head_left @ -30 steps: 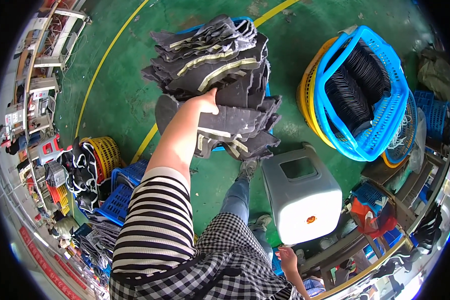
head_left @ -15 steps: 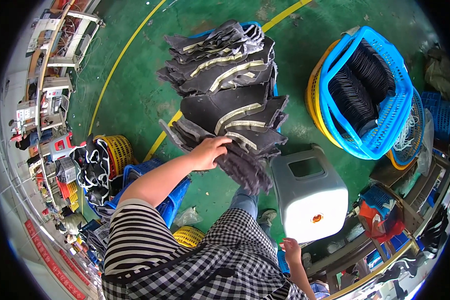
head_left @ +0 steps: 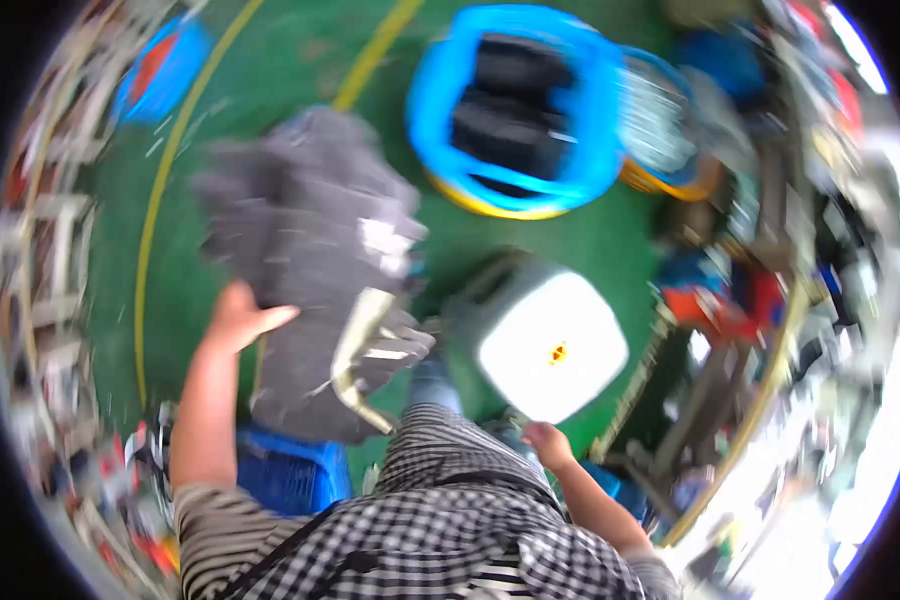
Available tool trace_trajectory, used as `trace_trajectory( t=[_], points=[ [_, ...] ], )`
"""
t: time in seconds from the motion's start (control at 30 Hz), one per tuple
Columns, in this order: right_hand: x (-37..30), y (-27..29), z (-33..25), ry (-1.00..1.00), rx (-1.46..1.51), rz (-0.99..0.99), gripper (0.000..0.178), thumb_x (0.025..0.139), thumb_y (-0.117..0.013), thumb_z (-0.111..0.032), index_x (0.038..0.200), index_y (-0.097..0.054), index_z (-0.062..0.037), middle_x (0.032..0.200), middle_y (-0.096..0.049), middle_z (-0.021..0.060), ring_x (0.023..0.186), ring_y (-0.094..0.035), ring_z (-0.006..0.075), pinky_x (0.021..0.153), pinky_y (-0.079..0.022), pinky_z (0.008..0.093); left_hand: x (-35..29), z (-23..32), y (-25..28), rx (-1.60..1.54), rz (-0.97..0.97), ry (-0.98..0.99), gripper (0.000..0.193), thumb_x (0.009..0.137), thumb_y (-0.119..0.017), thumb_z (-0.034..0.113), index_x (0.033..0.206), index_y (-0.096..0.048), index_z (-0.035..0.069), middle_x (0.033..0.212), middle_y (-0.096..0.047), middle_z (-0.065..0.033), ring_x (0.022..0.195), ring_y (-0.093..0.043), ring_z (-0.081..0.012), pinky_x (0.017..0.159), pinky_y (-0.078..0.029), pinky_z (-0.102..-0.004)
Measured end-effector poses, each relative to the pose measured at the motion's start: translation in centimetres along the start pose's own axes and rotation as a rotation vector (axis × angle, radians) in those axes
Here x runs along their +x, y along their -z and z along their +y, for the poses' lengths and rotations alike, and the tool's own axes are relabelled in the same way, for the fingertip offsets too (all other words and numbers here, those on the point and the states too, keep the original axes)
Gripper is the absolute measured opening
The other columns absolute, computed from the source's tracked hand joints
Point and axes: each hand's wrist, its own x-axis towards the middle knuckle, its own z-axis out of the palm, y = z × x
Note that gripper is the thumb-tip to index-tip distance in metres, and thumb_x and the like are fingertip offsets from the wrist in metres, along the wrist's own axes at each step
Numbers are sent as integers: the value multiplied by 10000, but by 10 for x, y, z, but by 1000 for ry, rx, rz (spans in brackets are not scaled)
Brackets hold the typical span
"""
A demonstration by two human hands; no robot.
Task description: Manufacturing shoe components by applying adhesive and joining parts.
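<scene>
My left hand [head_left: 245, 318] is at the left edge of a bundle of dark grey fabric pieces [head_left: 305, 375]. Its thumb lies across the top of the cloth and the fingers go out of sight beneath, so it grips the bundle. A pale strip [head_left: 355, 345] runs along the bundle's right side. Beyond lies a tall pile of more grey fabric pieces [head_left: 330, 165], smeared by motion. My right hand [head_left: 548, 445] hangs low, apart from the fabric, near the rounded corner of a grey-white plastic stool [head_left: 560, 350]. Blur hides how its fingers are set, and nothing shows in it.
A blue basket [head_left: 435, 110] of stacked black pieces stands at the far right, nested on a yellow one. Another basket [head_left: 660, 120] holds pale material. A blue crate [head_left: 290, 475] sits by my left side. Cluttered shelving [head_left: 730, 440] lines the right.
My left hand has swung left and turned the fabric bundle so it lies lengthwise before me. The view has shifted right and blurred. My right hand stays low beside the stool.
</scene>
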Motion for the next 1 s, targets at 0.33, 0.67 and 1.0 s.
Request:
trace_trajectory(
  t=[0.33,0.67,1.0],
  points=[
    [-76,116,156,91,340,200,230,912,-517,-218,1044,-618,-59,890,-678,90,848,-650,218,791,-498,330,-45,186,-316,-1074,-234,-39,476,834,-578,331,1213,-545,44,1189,-590,-82,1090,-560,-245,956,-440,-389],
    [-219,274,312,403,1413,695,390,948,-527,-275,1278,-445,-84,1089,-600,46,968,-597,154,813,-492,289,-151,347,-696,-916,-926,152,419,865,-557,329,1167,-561,38,1140,-614,-87,1021,-594,-243,903,-479,-367],
    [-289,204,399,1101,2247,1178,529,957,-466,-326,1387,-340,-43,1347,-466,79,1175,-497,226,1001,-411,386,-363,334,-871,-247,-1662,700,588,849,-475,496,1224,-539,47,1178,-595,-164,1055,-590,-313,937,-464,-443]
  ],
)
